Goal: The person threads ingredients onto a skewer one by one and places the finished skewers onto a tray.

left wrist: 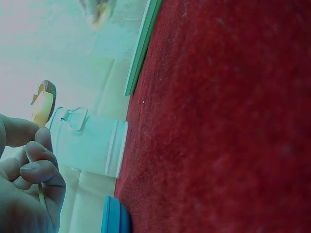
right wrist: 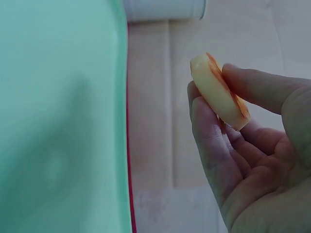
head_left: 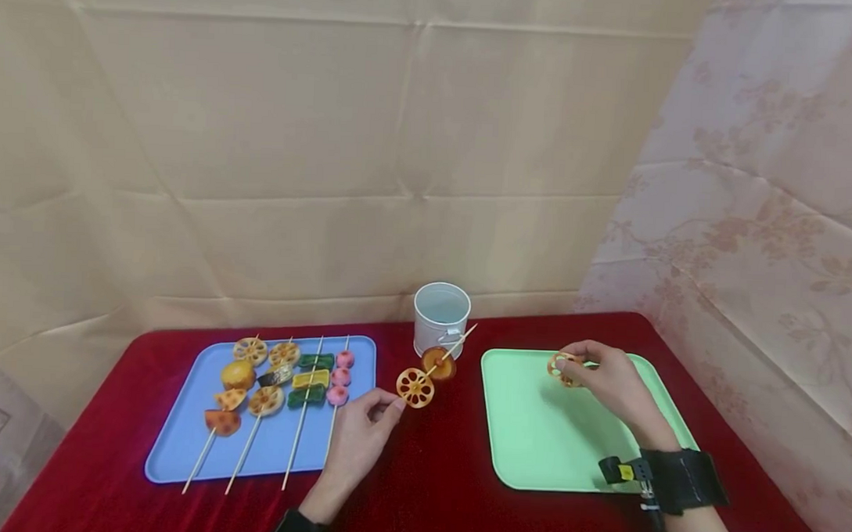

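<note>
My left hand (head_left: 359,440) pinches a wooden skewer (head_left: 471,330) just below a lotus root slice (head_left: 415,388). Beyond that slice, a round brown piece (head_left: 440,363) is threaded, and the bare tip points up and right before the white bucket (head_left: 430,340). In the left wrist view the fingers curl around the stick (left wrist: 42,196). Over the green tray (head_left: 525,457), my right hand (head_left: 617,386) holds a loose lotus root slice (head_left: 563,368). The right wrist view shows this slice (right wrist: 218,92) between thumb and fingers, its pale edge toward the camera.
On the left lies a blue tray (head_left: 169,453) with several loaded skewers, their sticks overhanging its front edge. Both trays and the bucket stand on a red cloth (head_left: 432,485). A beige curtain (head_left: 297,136) hangs behind, with a flowered one (head_left: 767,192) at the right.
</note>
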The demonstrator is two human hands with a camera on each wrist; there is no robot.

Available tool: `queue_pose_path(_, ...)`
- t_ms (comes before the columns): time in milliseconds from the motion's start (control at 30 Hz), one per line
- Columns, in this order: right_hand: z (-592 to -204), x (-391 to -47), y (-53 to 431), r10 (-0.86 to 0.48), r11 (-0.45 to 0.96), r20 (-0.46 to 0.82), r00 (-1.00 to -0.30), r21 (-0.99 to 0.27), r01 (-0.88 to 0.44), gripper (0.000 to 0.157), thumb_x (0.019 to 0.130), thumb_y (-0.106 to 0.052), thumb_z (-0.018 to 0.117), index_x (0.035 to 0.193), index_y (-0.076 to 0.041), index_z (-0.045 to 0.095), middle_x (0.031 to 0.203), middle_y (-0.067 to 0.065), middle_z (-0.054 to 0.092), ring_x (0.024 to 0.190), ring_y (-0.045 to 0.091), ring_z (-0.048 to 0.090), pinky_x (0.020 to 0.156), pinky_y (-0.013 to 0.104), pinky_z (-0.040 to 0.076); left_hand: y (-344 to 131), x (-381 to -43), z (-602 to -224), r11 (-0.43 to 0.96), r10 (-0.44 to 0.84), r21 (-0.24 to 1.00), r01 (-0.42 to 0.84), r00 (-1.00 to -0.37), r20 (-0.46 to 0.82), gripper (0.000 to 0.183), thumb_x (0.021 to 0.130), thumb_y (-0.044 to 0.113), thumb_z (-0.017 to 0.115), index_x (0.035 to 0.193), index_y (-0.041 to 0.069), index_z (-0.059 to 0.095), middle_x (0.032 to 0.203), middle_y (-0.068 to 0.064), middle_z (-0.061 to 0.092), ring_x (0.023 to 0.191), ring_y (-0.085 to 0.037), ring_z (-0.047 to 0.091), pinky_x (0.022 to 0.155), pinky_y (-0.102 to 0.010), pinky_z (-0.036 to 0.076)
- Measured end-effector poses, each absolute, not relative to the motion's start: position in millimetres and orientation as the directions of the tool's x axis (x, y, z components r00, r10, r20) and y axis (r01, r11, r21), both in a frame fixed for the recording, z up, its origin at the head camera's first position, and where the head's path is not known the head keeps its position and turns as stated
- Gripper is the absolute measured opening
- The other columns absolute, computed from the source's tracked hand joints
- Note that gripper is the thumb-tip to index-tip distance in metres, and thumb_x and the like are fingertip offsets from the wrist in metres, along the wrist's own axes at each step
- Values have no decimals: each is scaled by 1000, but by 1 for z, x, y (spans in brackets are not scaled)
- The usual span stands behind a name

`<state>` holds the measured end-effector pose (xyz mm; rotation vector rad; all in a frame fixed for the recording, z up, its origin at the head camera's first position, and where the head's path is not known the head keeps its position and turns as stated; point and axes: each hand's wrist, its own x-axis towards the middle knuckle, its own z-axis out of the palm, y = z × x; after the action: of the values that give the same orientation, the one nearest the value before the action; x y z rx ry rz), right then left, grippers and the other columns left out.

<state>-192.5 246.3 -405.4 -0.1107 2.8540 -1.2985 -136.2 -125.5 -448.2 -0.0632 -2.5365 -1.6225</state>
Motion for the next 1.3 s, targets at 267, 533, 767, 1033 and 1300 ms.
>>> queue_pose_path(267,-397,-203,206,-64,497,23,-998,-866,-52,42,99,-31,72,130,-3,66,112,12,74,98,22,71,87,34,54,-127,-136,-449,449,-38,885,125,-986,159,9,95,16,74,88,10,76,68,6,58,62,-7,52,56,-24,42)
queue_pose_path(533,-397,-213,172,45,236,-12,-999,-972,22,49,97,-33,74,133,-1,63,119,17,71,98,18,70,87,26,56,-126,-135,-451,444,-32,883,153,-982,187,8,94,14,75,87,11,76,66,7,57,61,-5,51,56,-23,41)
queue_pose_path(767,-401,-219,158,87,79,-6,-996,-997,12,48,98,-27,74,134,2,62,118,13,71,96,12,70,87,23,56,-124,-137,-449,426,-16,892,151,-985,174,9,95,14,75,88,9,76,68,6,59,62,-6,53,57,-23,43)
queue_pose_path(1033,-398,-218,148,110,31,-19,-994,-999,22,46,100,-24,72,135,3,59,120,17,68,96,12,69,87,22,55,-122,-137,-450,411,11,896,167,-984,178,8,94,11,74,88,6,76,66,7,57,61,-6,51,56,-23,42)
queue_pose_path(1300,-398,-217,143,88,44,-18,-996,-999,22,44,99,-26,73,133,-2,62,123,17,67,102,17,69,89,26,56,-121,-138,-452,430,11,889,156,-986,168,7,93,10,74,87,8,77,66,7,58,61,-6,51,56,-22,42)
